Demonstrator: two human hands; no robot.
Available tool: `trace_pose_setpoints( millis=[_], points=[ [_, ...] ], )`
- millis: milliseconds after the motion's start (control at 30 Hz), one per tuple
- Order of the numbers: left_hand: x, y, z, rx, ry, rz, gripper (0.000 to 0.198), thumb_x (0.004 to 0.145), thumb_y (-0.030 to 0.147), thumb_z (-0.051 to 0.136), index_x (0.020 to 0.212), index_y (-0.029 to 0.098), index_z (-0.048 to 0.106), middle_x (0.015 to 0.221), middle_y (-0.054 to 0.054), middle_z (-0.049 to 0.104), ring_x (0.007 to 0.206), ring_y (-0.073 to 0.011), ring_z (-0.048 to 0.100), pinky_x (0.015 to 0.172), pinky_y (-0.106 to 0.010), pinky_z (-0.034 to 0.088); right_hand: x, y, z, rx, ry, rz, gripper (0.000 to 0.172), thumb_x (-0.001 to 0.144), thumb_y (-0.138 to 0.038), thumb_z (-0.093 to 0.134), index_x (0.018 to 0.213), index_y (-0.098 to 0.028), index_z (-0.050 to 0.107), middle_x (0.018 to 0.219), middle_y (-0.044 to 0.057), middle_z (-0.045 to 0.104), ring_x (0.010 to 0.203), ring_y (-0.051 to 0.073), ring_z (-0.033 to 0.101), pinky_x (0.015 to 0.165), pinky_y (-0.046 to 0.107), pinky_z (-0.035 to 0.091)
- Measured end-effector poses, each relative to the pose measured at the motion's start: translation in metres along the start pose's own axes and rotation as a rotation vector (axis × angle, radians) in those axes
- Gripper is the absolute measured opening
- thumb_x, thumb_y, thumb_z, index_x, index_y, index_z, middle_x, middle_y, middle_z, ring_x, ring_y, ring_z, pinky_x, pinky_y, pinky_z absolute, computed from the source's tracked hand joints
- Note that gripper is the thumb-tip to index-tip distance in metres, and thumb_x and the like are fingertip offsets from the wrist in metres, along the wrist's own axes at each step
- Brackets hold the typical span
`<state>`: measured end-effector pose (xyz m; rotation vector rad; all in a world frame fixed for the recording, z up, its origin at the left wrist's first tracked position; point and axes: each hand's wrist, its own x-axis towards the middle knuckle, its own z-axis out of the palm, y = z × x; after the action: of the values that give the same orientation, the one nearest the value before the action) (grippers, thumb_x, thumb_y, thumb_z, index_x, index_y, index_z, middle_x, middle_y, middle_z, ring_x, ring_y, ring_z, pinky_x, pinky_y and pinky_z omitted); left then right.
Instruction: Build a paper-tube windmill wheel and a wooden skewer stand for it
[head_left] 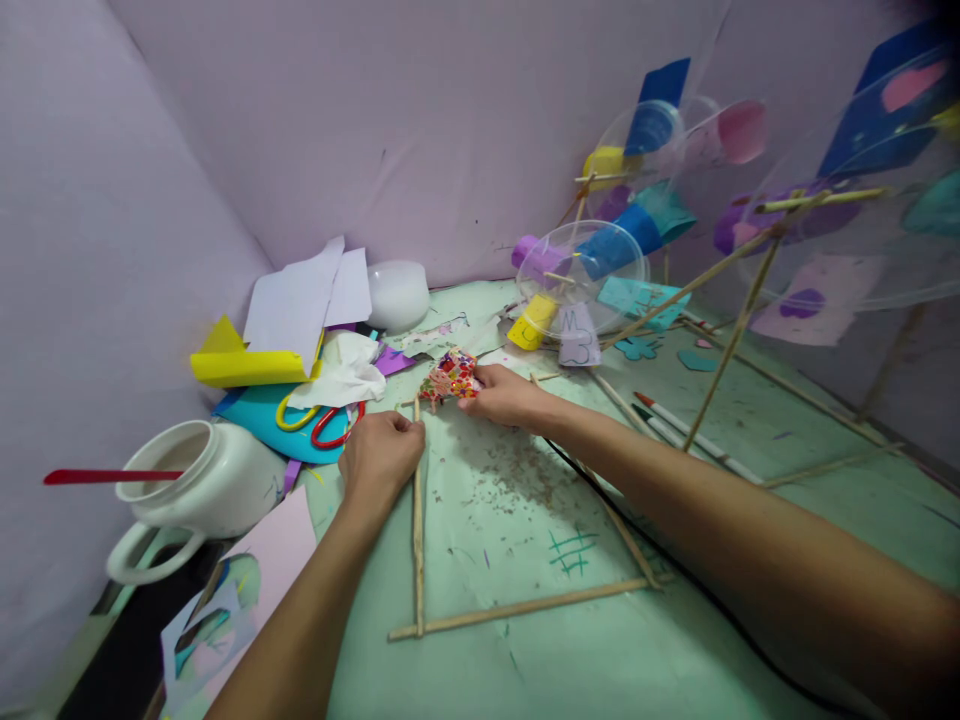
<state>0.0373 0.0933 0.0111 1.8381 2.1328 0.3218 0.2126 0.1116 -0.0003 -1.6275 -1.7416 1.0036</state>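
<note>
Corner of stick frame [525, 608], with floral-patterned piece [448, 376] just beside it

The floral-patterned piece is at the far left corner of the stick frame, which lies flat on the light green bench [480, 675]. It is to the right and to the far side of the left hand [382, 455]. The right hand [501, 395] is the nearer one, because its thumb and fingers grasp the piece by the right end; the left hand is close, but apart from it.

The left hand has its fingers curled in, against the far part of the left stick [418, 540]. If they pinch this stick or only rest there, I cannot tell.

As for direction, the piece seems a little longer from right to left, and its free end points left, toward the far end of the left stick. Whether these two touch is too small to see. The left stick has its long axis from near to far, so it is about crosswise to the piece. Its near end meets the near stick [555, 601], which goes from left to right. The right stick [626, 536] slants from the near right corner toward the far left. A black cord [690, 582] runs from below the right hand to the near right; if it joins the piece, this is hidden.
</note>
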Motion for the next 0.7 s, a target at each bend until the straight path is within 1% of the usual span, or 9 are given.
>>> trace_pose_setpoints(
  millis=[200, 367, 500, 700],
  points=[
    [0.0003, 0.0005, 0.0008, -0.001, -0.005, 0.000, 0.026, 0.069, 0.040, 0.048, 0.068, 0.025, 0.069, 0.081, -0.007, 0.071, 0.082, -0.0265, 0.062, 0.059, -0.032, 0.038, -0.0009, -0.0015, -0.0003, -0.009, 0.011, 0.024, 0.029, 0.065, -0.030, 0.059, 0.090, -0.017, 0.065, 0.066, 0.000, 0.059, 0.061, 0.014, 0.054, 0.051, 0.020, 0.037],
    [0.0005, 0.0008, 0.0007, 0.000, -0.004, 0.004, 0.025, 0.068, 0.040, 0.048, 0.066, 0.025, 0.068, 0.080, -0.006, 0.070, 0.082, -0.0268, 0.062, 0.059, -0.032, 0.038, -0.0055, -0.0055, -0.0035, 0.010, -0.005, 0.017, 0.030, 0.067, -0.028, 0.057, 0.093, -0.017, 0.065, 0.061, -0.002, 0.055, 0.058, 0.013, 0.051, 0.049, 0.019, 0.035],
    [0.0003, 0.0005, 0.0014, -0.001, -0.003, 0.005, 0.024, 0.069, 0.040, 0.049, 0.066, 0.025, 0.068, 0.080, -0.006, 0.071, 0.081, -0.0260, 0.063, 0.059, -0.032, 0.039, -0.0079, -0.0074, -0.0062, 0.031, 0.017, 0.035, 0.028, 0.067, -0.028, 0.058, 0.092, -0.017, 0.064, 0.058, -0.004, 0.052, 0.055, 0.012, 0.049, 0.049, 0.019, 0.035],
    [0.0005, -0.0002, 0.0020, 0.005, 0.000, 0.013, 0.024, 0.069, 0.040, 0.050, 0.066, 0.024, 0.068, 0.079, -0.006, 0.071, 0.082, -0.0259, 0.063, 0.059, -0.031, 0.039, -0.0078, -0.0077, -0.0099, 0.083, 0.010, 0.075, 0.025, 0.066, -0.024, 0.059, 0.090, -0.017, 0.063, 0.058, -0.003, 0.053, 0.053, 0.011, 0.047, 0.048, 0.020, 0.035]
  ],
)
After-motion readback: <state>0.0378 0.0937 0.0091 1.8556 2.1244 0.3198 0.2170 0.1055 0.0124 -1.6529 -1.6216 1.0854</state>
